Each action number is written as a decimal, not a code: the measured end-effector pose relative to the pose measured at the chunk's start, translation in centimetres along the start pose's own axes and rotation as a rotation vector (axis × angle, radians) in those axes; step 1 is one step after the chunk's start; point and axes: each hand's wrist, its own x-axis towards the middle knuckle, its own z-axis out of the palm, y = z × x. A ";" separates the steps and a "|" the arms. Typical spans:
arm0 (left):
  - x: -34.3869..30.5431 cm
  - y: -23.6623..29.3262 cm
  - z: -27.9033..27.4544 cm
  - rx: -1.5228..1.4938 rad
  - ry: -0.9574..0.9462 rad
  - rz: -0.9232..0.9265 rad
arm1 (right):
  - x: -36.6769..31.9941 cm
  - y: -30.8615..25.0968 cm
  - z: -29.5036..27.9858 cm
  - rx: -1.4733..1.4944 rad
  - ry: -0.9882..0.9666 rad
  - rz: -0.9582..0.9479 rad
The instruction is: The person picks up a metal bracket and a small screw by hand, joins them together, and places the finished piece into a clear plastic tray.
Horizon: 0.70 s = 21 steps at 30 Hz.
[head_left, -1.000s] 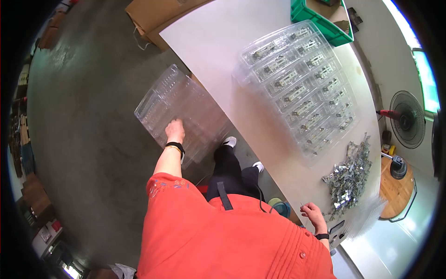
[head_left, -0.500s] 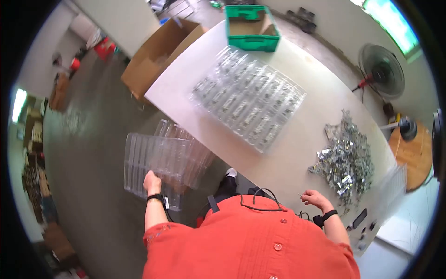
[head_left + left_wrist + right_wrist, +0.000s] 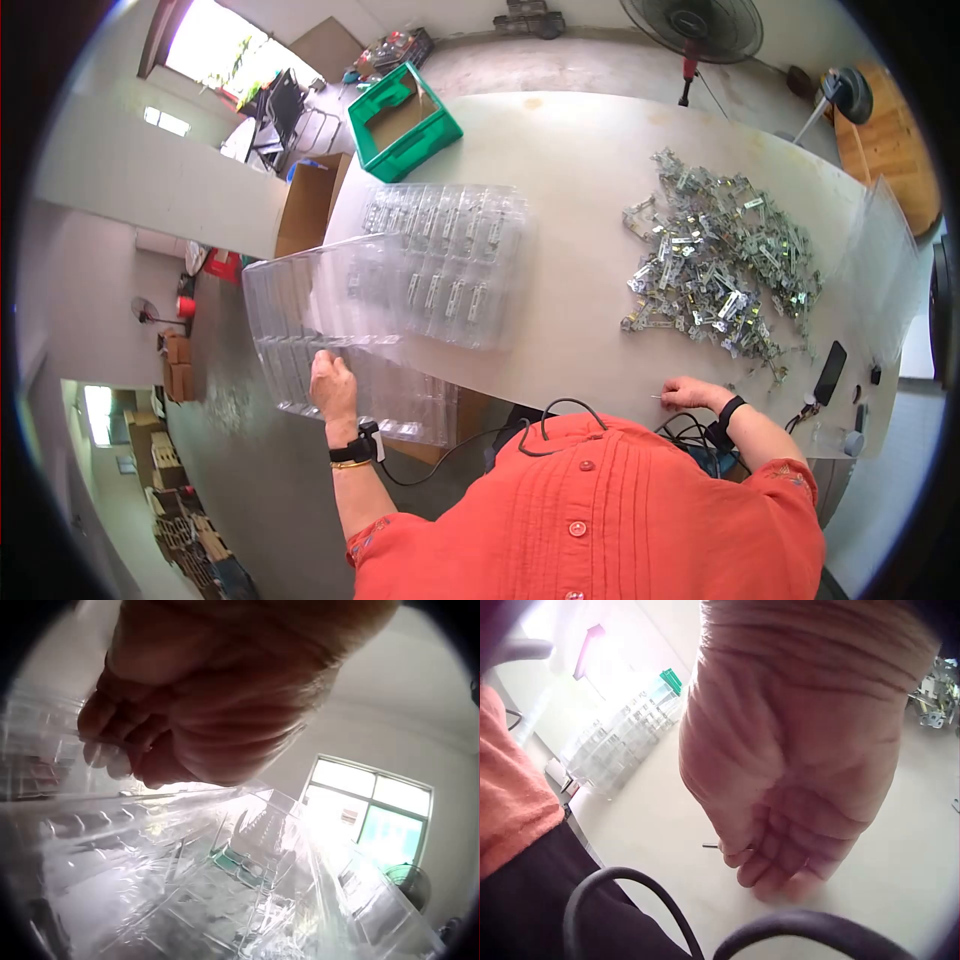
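The left hand (image 3: 332,388) grips the edge of an empty clear plastic tray (image 3: 290,300), held up at the table's left edge; its fingers curl round the plastic in the left wrist view. Part of that tray overlaps a filled clear tray (image 3: 465,240) lying on the table, whose compartments hold small metal parts. The right hand (image 3: 695,394) is over the table's near edge, pinching a thin metal pin (image 3: 710,845) between thumb and finger. Beyond it lies a heap of loose metal parts (image 3: 715,260).
A green crate (image 3: 440,130) stands at the table's far left corner, with a cardboard box (image 3: 312,205) beside it. At the right are stacked clear trays (image 3: 880,270) and a phone (image 3: 829,372). Black cables (image 3: 575,403) loop near the body. A fan (image 3: 695,30) stands behind the table.
The left hand has lifted the empty tray from low beside the table up to its edge, over part of the filled tray. The view has turned left. The right hand keeps its pinch.
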 end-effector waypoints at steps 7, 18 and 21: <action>3.6 8.6 2.3 -0.041 -0.120 0.163 | -1.5 1.4 -0.2 0.219 0.046 -0.072; 8.1 12.5 5.6 0.025 -0.253 0.229 | -2.1 2.7 0.6 0.537 0.108 -0.090; 8.8 12.3 6.5 0.057 -0.256 0.240 | -2.4 2.1 -0.2 0.588 0.087 -0.037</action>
